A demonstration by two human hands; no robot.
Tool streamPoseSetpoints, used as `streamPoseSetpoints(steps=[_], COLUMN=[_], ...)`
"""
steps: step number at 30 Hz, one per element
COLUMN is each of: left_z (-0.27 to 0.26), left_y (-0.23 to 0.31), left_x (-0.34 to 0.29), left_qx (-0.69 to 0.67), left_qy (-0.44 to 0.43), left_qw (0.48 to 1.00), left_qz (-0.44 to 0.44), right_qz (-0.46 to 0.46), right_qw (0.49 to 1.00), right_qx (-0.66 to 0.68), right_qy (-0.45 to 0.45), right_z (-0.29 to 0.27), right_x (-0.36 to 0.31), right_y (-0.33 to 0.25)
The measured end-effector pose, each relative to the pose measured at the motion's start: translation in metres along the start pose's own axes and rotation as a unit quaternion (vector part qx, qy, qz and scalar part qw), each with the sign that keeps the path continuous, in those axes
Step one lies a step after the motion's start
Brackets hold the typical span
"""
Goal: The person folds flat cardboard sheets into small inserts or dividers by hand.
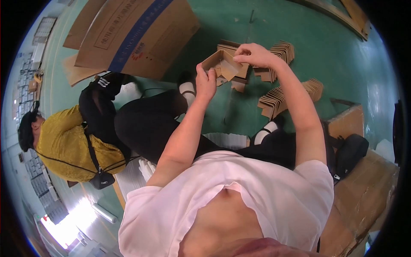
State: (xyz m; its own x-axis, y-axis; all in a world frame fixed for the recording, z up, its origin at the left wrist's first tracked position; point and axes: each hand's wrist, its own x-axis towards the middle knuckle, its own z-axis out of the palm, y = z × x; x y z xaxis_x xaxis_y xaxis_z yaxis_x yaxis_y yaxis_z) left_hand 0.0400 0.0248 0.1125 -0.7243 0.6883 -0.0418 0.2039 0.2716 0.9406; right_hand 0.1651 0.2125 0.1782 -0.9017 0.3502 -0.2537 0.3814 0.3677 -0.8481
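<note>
A small folded brown cardboard piece (211, 61) is held up in front of me, its panels bent at angles and its inner face paler. My left hand (206, 83) grips its left side, with the thumb on the near face. At its upper right edge, my right hand (255, 56) is closed in a pinch, the fingertips at the panel. Behind and below the held piece lie more cardboard pieces (239, 84), partly hidden. To the right, a nested row of bent cardboard pieces (284, 52) stands on the floor, with a second row (291, 97) nearer to me.
A large cardboard carton (141, 38) with a blue stripe stands at the upper left. On my left sits another person (77, 145) in a yellow top. A brown cardboard sheet (359, 197) lies at the right, beside a black bag (352, 154). The floor (231, 25) is green.
</note>
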Motion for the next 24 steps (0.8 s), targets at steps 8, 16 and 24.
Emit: streamPoseSetpoints(steps=[8,16,24], left_z=[0.021,0.022,0.020], left_y=[-0.004,-0.001,-0.001], left_x=[-0.027,-0.023,-0.021], left_qx=[0.058,0.085,0.086], left_qy=[-0.190,-0.238,-0.252], left_qw=[0.980,0.967,0.963], left_qz=[0.028,-0.015,-0.038], right_qz=[0.047,0.214,0.272], right_qw=[0.975,0.915,0.890], right_qx=[-0.198,-0.334,-0.303], right_qy=[-0.090,0.071,0.205], right_z=[-0.013,0.023,0.051], right_x=[-0.010,-0.033,-0.027], right_y=[0.067,0.165,0.193])
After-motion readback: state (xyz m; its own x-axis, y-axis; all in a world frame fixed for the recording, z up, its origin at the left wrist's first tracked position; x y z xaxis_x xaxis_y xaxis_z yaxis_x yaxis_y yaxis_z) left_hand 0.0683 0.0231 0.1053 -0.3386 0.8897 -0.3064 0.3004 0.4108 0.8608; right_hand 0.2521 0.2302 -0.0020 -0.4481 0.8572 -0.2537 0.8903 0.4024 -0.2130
